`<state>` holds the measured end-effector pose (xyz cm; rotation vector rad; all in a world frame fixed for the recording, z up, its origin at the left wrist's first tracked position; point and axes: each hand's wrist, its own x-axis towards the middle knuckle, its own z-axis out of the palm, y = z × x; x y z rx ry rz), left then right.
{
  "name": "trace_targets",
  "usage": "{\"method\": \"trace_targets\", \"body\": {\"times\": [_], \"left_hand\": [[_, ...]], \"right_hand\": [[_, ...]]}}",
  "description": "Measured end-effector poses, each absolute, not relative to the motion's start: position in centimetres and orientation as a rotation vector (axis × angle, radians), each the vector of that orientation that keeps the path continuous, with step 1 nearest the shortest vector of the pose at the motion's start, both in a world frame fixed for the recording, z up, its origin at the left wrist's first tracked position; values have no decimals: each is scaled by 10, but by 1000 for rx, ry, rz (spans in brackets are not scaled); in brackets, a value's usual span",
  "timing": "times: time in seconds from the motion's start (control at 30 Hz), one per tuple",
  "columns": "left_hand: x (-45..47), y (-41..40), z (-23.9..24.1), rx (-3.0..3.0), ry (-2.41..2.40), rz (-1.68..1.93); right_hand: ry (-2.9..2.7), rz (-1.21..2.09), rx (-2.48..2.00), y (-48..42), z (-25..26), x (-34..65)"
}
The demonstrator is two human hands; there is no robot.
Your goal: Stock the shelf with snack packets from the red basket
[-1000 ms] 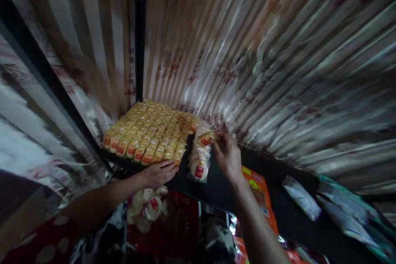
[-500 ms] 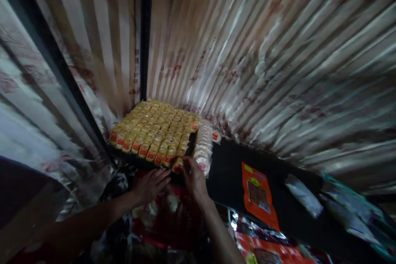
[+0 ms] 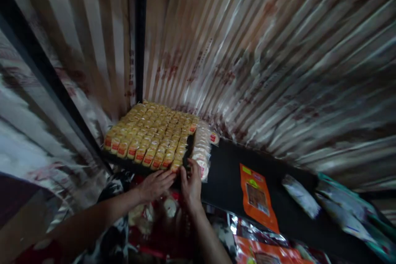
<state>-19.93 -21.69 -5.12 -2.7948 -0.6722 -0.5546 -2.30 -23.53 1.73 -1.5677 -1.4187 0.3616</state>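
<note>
Rows of small yellow wrapped snack packs (image 3: 151,132) with red labels stand tightly side by side on a black shelf (image 3: 227,169). My left hand (image 3: 157,184) lies at the front edge of the rows, fingers stretched out, fingertips against the nearest packs. Close to the front right corner of the rows is my right hand (image 3: 191,179), its fingers apart and nothing visible between them. Just beyond its fingertips runs a column of white round wrapped packs (image 3: 202,148), separated from the yellow ones by a narrow dark gap.
An orange flat packet (image 3: 258,198) lies on the shelf to the right, then a clear whitish packet (image 3: 300,196) and green-edged bags (image 3: 346,210). A dark upright post (image 3: 140,37) stands behind the rows. More orange packets (image 3: 269,251) sit below the shelf edge.
My right hand has drawn back from the last front pack of the yellow rows, its fingers now spread. My left hand has moved slightly right along the front edge. The view has shifted a little.
</note>
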Motion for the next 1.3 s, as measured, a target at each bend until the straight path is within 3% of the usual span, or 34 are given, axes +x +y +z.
{"method": "trace_targets", "body": {"times": [0.13, 0.37, 0.53, 0.8, 1.0, 1.3], "left_hand": [[-198, -212, -53, -2782, -634, -589], [-196, -208, -61, -2761, -630, -703], [-196, -208, -63, -2784, -635, -689], [-194, -212, -62, -2776, -699, -630], [-194, -212, -57, -2728, -673, -630], [-195, -211, -51, -2736, -660, -607]], "right_hand": [[-1419, 517, -1539, -236, 5, -29], [-1407, 498, -1546, -238, 1, -30], [-1478, 326, -1613, -212, 28, -3], [-1824, -144, -1824, -88, 73, 46], [-1879, -208, -1936, -34, 61, 59], [-1872, -255, -1980, -28, 52, 60]]}}
